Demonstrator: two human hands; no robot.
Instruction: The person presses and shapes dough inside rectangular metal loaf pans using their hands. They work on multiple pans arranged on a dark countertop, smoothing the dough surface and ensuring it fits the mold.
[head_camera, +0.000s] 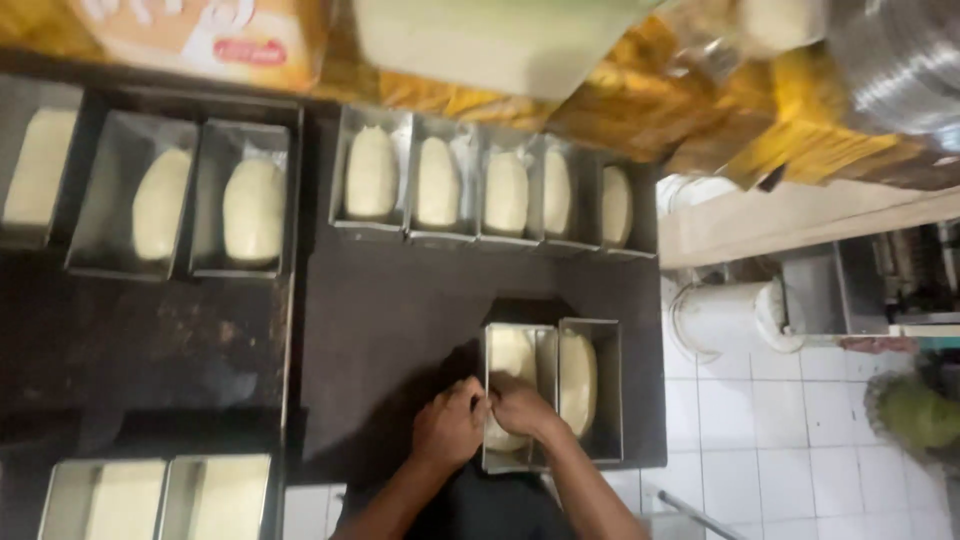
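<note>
Two hands at work over a double loaf tin (551, 395) near the front right of the dark tabletop (400, 310).

- Left hand (449, 425): fingers curled, knuckles up, at the left wall of the tin's left compartment, touching the right hand. Whether it grips the tin rim or the dough cannot be told.
- Right hand (520, 408): fingers bent and reaching into the left compartment, lying on the dough piece (510, 365) there; the exact grip is hidden.
- Double loaf tin: bright metal, two long compartments side by side. Left compartment holds the pale dough piece under the hands; right compartment holds a second dough loaf (578, 380), lying lengthwise and untouched.
- Row of five tins (490, 190): at the back of the same tabletop, well apart from the hands, each with one oval pale dough loaf.
- Three tins (150, 195): back left, on a separate dark tray (150, 340), each with one dough loaf; the leftmost is cut off by the frame edge.
- Pair of tins (160, 495): front left corner, filled with pale dough, partly out of frame.
- Cardboard box (210, 35): orange and white, at the far edge above the left tins.
- White tiled floor (780, 420): to the right of the tabletop.
- White bucket (735, 315): on the floor, just beside the tabletop's right edge.
- Green object (915, 410): blurred, low right on the floor; kind cannot be told.
</note>
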